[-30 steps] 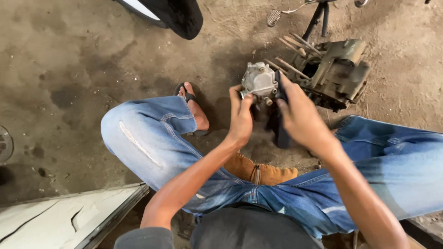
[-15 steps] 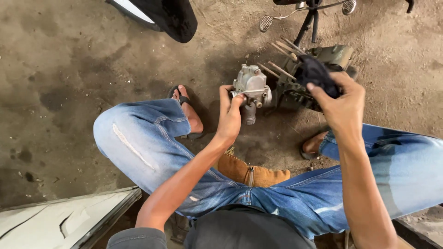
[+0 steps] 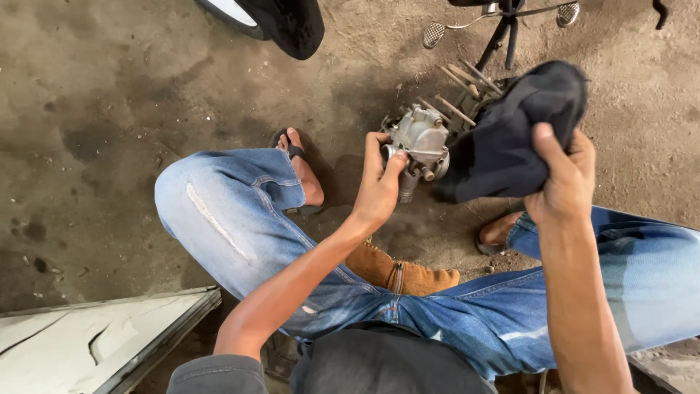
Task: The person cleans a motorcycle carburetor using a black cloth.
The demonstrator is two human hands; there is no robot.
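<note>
My left hand grips a grey metal carburetor and holds it up over the dirt floor, between my knees. My right hand is raised to the right of it and clutches a dark cloth, which hangs close beside the carburetor. I sit low in blue jeans, knees apart, with sandalled feet on the ground.
A greasy engine block with long studs lies on the floor behind the carburetor, partly hidden by the cloth. A motorcycle stand and footpegs are at the top, a dark tyre top left, a white panel bottom left.
My right hand has lifted away from the carburetor and risen to the right with the dark cloth. My left hand still holds the carburetor, now a little farther from the engine block.
</note>
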